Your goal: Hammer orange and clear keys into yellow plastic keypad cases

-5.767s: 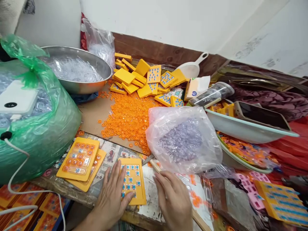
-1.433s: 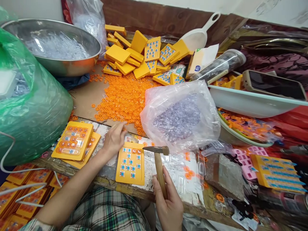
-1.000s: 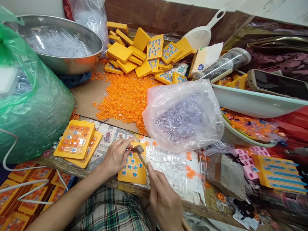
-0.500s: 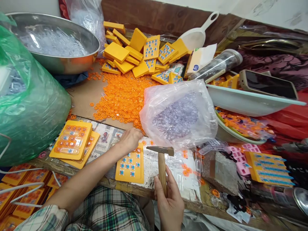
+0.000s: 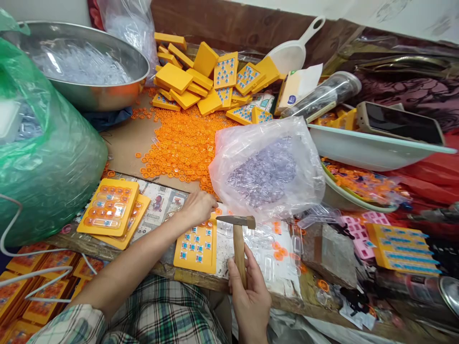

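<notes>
A yellow keypad plate (image 5: 196, 247) with small blue studs lies at the near table edge. My left hand (image 5: 197, 206) rests at its far end, fingers curled in a pinch near a small orange ring; what they hold is hidden. My right hand (image 5: 250, 298) is closed round the wooden handle of a small hammer (image 5: 237, 234), whose metal head hovers just right of the plate's top corner. A heap of orange rings (image 5: 182, 145) lies behind, next to a clear bag of transparent caps (image 5: 267, 172).
Finished yellow plates (image 5: 109, 208) are stacked at left beside a big green bag (image 5: 43, 153). A steel bowl (image 5: 93, 98) of clear parts and a pile of yellow plates (image 5: 211, 81) sit at the back. A white basin (image 5: 369, 150) with a phone (image 5: 399, 123) stands right.
Over the last second the hammer came down on the plate, then rose again. My left hand shifted from the plate's side to its far end. The hammer head has dipped slightly since half a second ago.
</notes>
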Tool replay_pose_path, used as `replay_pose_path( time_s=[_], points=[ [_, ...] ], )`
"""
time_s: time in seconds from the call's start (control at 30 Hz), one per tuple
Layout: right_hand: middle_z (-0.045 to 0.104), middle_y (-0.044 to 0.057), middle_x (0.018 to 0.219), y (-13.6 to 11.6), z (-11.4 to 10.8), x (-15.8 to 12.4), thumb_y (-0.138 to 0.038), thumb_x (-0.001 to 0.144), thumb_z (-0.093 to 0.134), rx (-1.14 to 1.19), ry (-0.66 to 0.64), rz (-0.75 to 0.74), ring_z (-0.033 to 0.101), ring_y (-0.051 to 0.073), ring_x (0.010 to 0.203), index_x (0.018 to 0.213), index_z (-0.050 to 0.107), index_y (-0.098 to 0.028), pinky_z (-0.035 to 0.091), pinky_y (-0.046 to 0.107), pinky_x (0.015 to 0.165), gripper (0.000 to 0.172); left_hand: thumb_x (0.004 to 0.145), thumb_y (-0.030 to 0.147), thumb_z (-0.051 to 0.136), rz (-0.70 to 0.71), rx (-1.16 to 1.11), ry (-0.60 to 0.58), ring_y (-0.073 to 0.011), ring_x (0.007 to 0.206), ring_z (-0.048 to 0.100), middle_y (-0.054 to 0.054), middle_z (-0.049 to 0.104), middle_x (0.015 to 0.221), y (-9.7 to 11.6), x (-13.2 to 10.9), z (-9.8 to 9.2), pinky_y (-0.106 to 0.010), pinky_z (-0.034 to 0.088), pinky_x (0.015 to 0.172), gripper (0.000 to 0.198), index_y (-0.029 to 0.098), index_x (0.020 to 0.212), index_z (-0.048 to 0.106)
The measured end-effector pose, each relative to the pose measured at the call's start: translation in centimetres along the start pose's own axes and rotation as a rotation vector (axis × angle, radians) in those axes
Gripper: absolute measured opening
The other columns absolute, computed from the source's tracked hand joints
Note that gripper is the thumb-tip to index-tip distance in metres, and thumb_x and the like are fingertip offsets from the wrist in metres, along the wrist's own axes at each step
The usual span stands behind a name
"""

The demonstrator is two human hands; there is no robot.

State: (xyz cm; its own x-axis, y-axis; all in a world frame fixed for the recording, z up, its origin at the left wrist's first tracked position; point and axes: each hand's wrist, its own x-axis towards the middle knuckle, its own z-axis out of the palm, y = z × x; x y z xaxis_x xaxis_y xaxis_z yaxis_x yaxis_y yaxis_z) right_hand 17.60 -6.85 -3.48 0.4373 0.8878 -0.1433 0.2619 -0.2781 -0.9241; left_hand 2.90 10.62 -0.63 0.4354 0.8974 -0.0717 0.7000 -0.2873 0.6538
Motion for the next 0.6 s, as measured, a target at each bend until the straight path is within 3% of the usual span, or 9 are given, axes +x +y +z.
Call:
replay_pose_path(
  time_s=[0.2, 0.3, 0.4, 0.5, 0.6],
  points=[
    [0.061, 0.009, 0.127, 0.2, -0.1, -0.1, -0.037, 0.081, 0.064, -0.004, 0.047, -0.054, 0.058, 0.027, 0.116, 0.132, 0.053, -0.023, 0.052, 0.041, 0.091, 0.054, 0.08, 0.013, 0.056, 0.087, -0.048, -0.003, -0.021, 0.088, 0.065, -0.004, 0.072, 0.088, -0.5, -0.3, -1.0, -0.03, 0.049, 0.077, 0.025, 0.022, 0.096, 0.072],
    [0.06, 0.008, 0.129, 0.1, -0.5, -0.3, -0.034, 0.083, 0.063, -0.056, 0.032, -0.126, 0.058, 0.026, 0.117, 0.129, 0.056, -0.022, 0.049, 0.042, 0.096, 0.048, 0.081, 0.012, 0.054, 0.113, -0.178, 0.148, -0.0183, 0.091, 0.064, -0.005, 0.07, 0.099, -1.8, -2.6, -2.2, -0.031, 0.05, 0.083, 0.034, 0.02, 0.113, 0.063],
    [0.061, 0.008, 0.128, -0.5, -0.6, -0.2, -0.028, 0.085, 0.06, -0.149, -0.005, -0.316, 0.059, 0.025, 0.115, 0.128, 0.057, -0.021, 0.049, 0.042, 0.098, 0.043, 0.084, 0.015, 0.054, 0.114, -0.292, 0.313, -0.0168, 0.09, 0.063, -0.006, 0.067, 0.1, -3.2, -6.1, -2.7, -0.034, 0.051, 0.087, 0.04, 0.02, 0.123, 0.053],
    [0.065, 0.008, 0.121, -1.6, -0.1, 0.2, -0.019, 0.087, 0.056, -0.246, -0.063, -0.525, 0.063, 0.023, 0.107, 0.133, 0.052, -0.025, 0.053, 0.036, 0.088, 0.047, 0.087, 0.017, 0.051, 0.13, -0.245, 0.334, -0.0172, 0.091, 0.063, -0.006, 0.065, 0.098, -3.9, -8.7, -1.8, -0.036, 0.052, 0.087, 0.043, 0.022, 0.129, 0.046],
    [0.067, 0.005, 0.11, -3.0, 0.6, 0.6, -0.011, 0.088, 0.053, -0.303, -0.14, -0.681, 0.066, 0.018, 0.097, 0.14, 0.042, -0.03, 0.054, 0.028, 0.077, 0.056, 0.089, 0.017, 0.049, 0.179, -0.172, 0.34, -0.0188, 0.095, 0.061, -0.008, 0.063, 0.101, -3.9, -9.5, -0.6, -0.037, 0.052, 0.087, 0.047, 0.021, 0.134, 0.04]
  ],
)
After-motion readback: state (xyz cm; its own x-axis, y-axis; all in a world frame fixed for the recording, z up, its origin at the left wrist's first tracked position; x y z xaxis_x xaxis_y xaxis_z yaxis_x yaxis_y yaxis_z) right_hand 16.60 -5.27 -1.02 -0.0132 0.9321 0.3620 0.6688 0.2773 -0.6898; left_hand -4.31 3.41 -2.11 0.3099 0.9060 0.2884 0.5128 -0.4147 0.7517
